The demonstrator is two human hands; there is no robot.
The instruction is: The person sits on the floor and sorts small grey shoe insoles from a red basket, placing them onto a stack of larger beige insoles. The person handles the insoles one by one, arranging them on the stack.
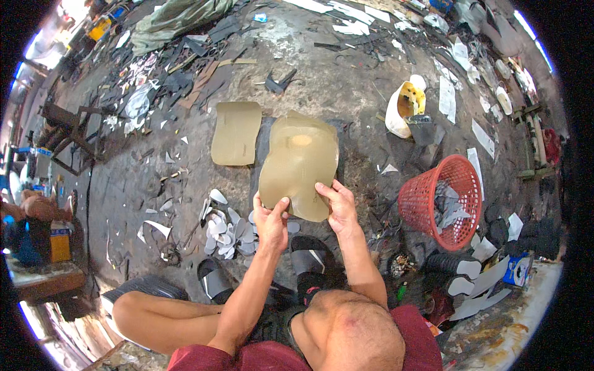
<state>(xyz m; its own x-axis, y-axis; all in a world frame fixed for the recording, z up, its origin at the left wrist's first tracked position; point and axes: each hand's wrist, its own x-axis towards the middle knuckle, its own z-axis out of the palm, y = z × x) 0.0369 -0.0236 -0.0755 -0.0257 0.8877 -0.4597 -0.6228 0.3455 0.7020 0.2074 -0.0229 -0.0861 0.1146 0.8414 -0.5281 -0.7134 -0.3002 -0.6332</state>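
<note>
L hand (pixel 272 221) pinches nr edge of tan sheet (pixel 300 161), thumb on top, fingers mostly hidden below; R hand (pixel 340 207) grips its right edge nr the corner, thumb on top too. Both only slightly spread, w/ just the sheet btwn thumb & fingers. Sheet's in the middle, ahead of the knees. Step in hand: prob. holding/positioning it; next move likely calls for steady, even support both sides, as it looks thin & bendy. Further out: 2nd tan sheet (pixel 236 133) far left, pale cut pcs (pixel 229 232) nr left, red basket (pixel 410 204) to right.
</note>
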